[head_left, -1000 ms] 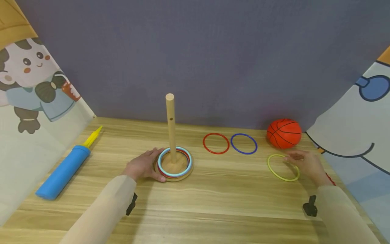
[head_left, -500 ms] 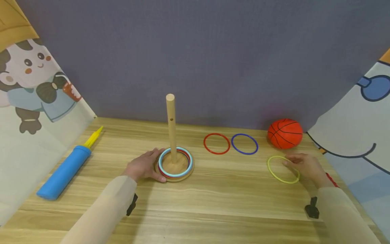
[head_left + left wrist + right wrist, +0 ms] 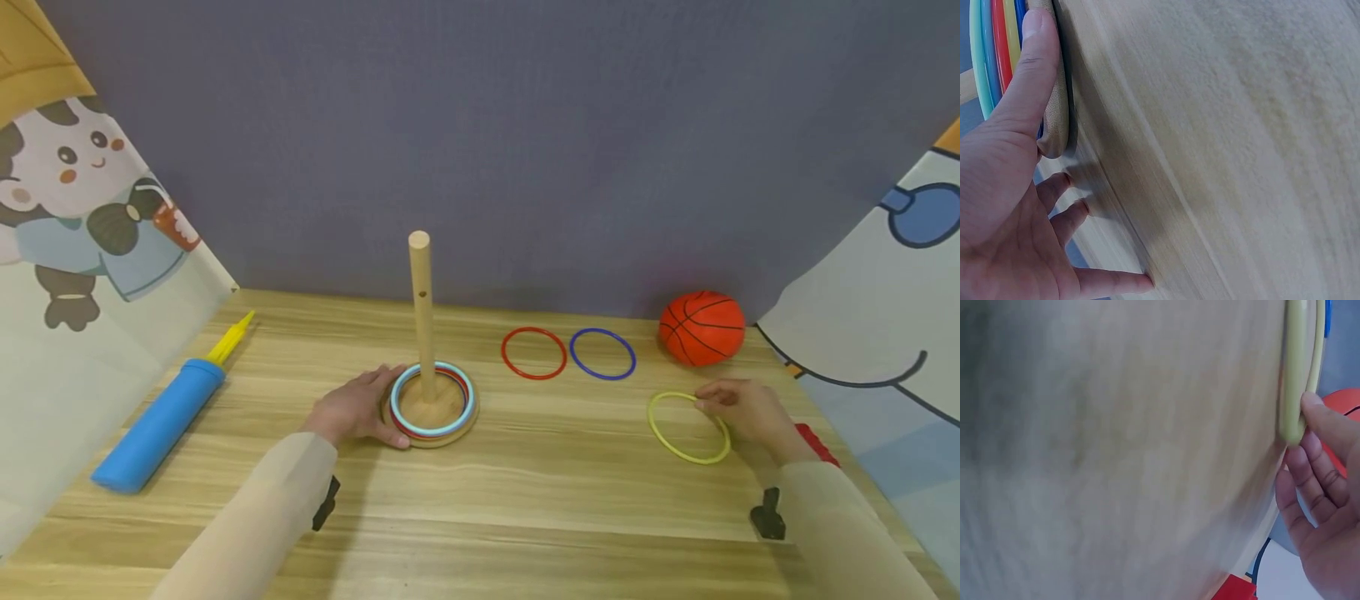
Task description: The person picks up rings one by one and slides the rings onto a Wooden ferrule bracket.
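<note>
Yellow ring (image 3: 687,427) lies flat on the table (image 3: 525,500) at four o'clock from the peg (image 3: 422,312); my right hand (image 3: 746,412) pinches its rim. My left hand (image 3: 352,408), fingers straight, steadies the base (image 3: 420,437). A thin pinch could slip, I judge.

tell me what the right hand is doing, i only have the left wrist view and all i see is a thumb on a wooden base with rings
Observer: The right hand pinches a yellow ring at its right edge, on the table.
Operator: is that ring on the peg
Observer: No. It is well right of the peg, near an orange ball.
Operator: any other loose rings
Observer: Two, a red ring and a blue ring, flat behind the yellow one.
Operator: anything on the far left
Observer: A blue pump with a yellow tip.
</note>
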Motion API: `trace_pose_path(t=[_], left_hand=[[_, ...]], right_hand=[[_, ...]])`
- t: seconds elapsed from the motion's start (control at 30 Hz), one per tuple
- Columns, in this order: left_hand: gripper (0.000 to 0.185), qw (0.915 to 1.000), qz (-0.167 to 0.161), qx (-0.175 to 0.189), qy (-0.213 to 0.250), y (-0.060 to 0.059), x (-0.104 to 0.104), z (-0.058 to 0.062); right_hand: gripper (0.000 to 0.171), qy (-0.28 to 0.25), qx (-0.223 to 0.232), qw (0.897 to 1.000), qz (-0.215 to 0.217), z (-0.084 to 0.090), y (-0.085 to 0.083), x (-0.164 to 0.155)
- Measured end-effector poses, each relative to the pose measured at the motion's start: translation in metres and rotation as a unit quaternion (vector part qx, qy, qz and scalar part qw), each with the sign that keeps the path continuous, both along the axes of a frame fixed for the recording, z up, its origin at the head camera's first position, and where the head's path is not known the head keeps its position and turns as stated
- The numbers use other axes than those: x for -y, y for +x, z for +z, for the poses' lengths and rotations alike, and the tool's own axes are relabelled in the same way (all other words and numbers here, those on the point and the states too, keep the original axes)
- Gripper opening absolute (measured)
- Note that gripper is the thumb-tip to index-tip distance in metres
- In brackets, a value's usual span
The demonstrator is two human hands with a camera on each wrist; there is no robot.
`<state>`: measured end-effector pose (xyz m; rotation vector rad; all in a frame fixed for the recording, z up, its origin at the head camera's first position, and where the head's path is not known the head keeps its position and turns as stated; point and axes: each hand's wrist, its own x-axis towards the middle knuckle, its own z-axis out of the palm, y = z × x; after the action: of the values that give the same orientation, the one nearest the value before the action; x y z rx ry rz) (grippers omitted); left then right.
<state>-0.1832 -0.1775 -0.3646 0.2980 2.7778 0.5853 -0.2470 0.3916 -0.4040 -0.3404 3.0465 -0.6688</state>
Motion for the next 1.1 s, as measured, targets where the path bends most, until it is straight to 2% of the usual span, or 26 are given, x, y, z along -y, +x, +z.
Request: trace_pose_path(t=[0.47,0.7,1.1], left_hand=[[0.118,1.0000,-0.001,-0.008,-0.002,0.001,0.000,-0.001],[0.118,1.0000,0.000,-0.004,-0.004,0.000,0.001,-0.001],[0.118,1.0000,0.005,0.009,-0.002,-0.002,0.001,-0.003]], right_hand=[[0.020,-0.014,-0.015,1.000,0.013,0.004,0.007,0.015],[0.018,-0.009,-0.055,0.998,0.030,0.009,0.012,0.023],[0.017,-0.011,-0.090,0.994,0.061,0.031,0.023,0.047]])
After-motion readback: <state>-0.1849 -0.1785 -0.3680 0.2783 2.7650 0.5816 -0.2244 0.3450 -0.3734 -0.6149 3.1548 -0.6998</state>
